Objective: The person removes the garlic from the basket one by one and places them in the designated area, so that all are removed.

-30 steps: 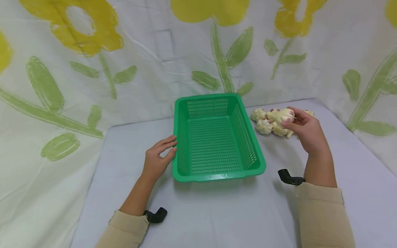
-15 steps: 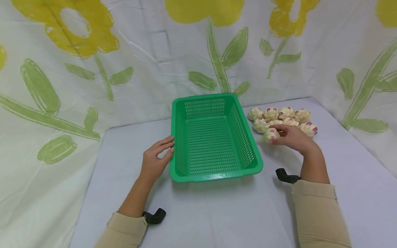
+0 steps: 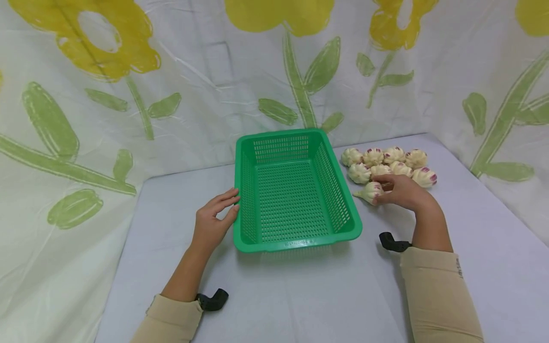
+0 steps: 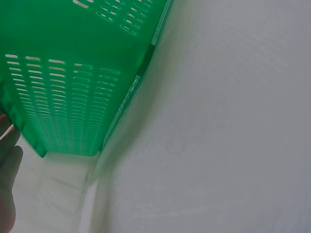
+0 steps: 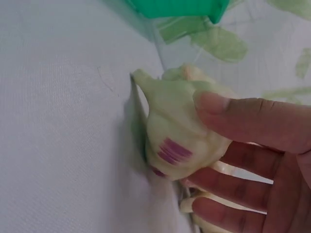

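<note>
In the head view, my right hand pinches a garlic bulb, cream with purple streaks, between thumb and fingers. The bulb lies low at the tabletop, its stem pointing left toward a green plastic basket. The right wrist view shows the thumb across the same bulb, with the other fingers behind it. Several more garlic bulbs are grouped just beyond this hand. My left hand has its relaxed fingertips at the basket's left rim. In the left wrist view, the fingers show beside the basket's slotted wall.
A white cloth covers the table. Behind it hangs a pale curtain printed with yellow flowers and green leaves. A black wrist camera sits on the left wrist, and a matching camera on the right.
The right hand has brought a garlic bulb down from above the pile to its near side, left and toward me. The bulb's stem now points left. The left hand stays at the rim.
</note>
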Available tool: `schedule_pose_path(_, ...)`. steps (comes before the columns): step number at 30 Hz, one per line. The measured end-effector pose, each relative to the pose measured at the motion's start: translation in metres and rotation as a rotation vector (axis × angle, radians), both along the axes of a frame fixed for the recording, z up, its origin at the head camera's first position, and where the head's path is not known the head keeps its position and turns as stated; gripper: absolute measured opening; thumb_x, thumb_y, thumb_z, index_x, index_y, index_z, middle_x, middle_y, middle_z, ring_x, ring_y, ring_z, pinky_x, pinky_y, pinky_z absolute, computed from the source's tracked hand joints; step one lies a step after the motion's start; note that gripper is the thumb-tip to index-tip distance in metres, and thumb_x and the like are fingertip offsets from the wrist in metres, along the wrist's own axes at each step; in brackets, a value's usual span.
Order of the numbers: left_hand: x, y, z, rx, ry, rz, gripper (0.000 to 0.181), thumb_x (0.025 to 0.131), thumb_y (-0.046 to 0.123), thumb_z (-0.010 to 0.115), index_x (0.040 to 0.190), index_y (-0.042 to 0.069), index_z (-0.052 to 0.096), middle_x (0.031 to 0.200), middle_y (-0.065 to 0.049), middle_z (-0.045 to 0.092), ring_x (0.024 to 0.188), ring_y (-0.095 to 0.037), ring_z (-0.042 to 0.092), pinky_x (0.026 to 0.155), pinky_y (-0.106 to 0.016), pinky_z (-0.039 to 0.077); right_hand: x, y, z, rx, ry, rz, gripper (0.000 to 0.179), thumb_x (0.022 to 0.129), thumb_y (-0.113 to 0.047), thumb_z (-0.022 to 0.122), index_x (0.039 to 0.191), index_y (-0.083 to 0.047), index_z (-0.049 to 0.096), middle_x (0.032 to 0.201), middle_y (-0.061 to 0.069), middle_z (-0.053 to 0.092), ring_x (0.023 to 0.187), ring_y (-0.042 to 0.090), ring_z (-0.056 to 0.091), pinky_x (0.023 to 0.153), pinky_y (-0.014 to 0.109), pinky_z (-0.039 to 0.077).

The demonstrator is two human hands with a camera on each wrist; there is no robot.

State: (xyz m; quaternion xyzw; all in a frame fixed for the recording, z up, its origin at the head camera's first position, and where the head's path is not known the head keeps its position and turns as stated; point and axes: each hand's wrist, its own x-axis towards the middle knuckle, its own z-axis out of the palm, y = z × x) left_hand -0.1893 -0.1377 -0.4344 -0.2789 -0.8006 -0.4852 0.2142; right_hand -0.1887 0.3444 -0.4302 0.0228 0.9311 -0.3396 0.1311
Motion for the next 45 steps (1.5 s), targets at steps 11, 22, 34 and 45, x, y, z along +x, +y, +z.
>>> schedule_pose_path(11, -0.015, -0.008, -0.022, -0.001, 0.0, 0.004, 0.026, 0.085, -0.007, 0.07, 0.111, -0.005, 0.072, 0.125, -0.016, 0.067, 0.123, -0.034, 0.06, 0.105, -0.014, 0.043, 0.002, -0.003, 0.004, 0.033, 0.034, -0.076, 0.072, 0.083, -0.03, 0.078, 0.144, -0.007, 0.047, 0.134, 0.026, 0.054, 0.122, 0.042, 0.051, 0.094, 0.06, 0.049)
schedule_pose_path(22, -0.016, -0.009, -0.024, -0.004, 0.011, -0.006, 0.026, 0.088, 0.002, 0.07, 0.114, 0.003, 0.073, 0.127, -0.006, 0.068, 0.125, -0.022, 0.06, 0.105, -0.019, 0.045, -0.002, -0.005, 0.004, 0.051, 0.107, -0.086, 0.063, 0.083, -0.023, 0.078, 0.138, -0.003, 0.053, 0.127, 0.025, 0.058, 0.119, 0.041, 0.053, 0.092, 0.056, 0.05)
schedule_pose_path(34, -0.015, -0.008, -0.026, -0.011, 0.036, 0.021, 0.025, 0.088, 0.001, 0.07, 0.113, 0.003, 0.073, 0.126, -0.007, 0.068, 0.124, -0.024, 0.061, 0.104, -0.018, 0.046, -0.004, -0.006, 0.003, 0.043, 0.108, -0.101, 0.062, 0.084, -0.022, 0.077, 0.138, -0.004, 0.053, 0.126, 0.026, 0.057, 0.118, 0.041, 0.053, 0.089, 0.055, 0.051)
schedule_pose_path(45, -0.014, -0.005, -0.026, -0.004, 0.089, 0.045, 0.025, 0.087, -0.001, 0.069, 0.111, 0.001, 0.074, 0.123, -0.01, 0.069, 0.12, -0.027, 0.063, 0.103, -0.017, 0.046, 0.0, -0.007, 0.006, 0.035, 0.102, -0.093, 0.061, 0.088, -0.028, 0.073, 0.139, -0.004, 0.052, 0.128, 0.027, 0.056, 0.119, 0.042, 0.052, 0.091, 0.057, 0.051)
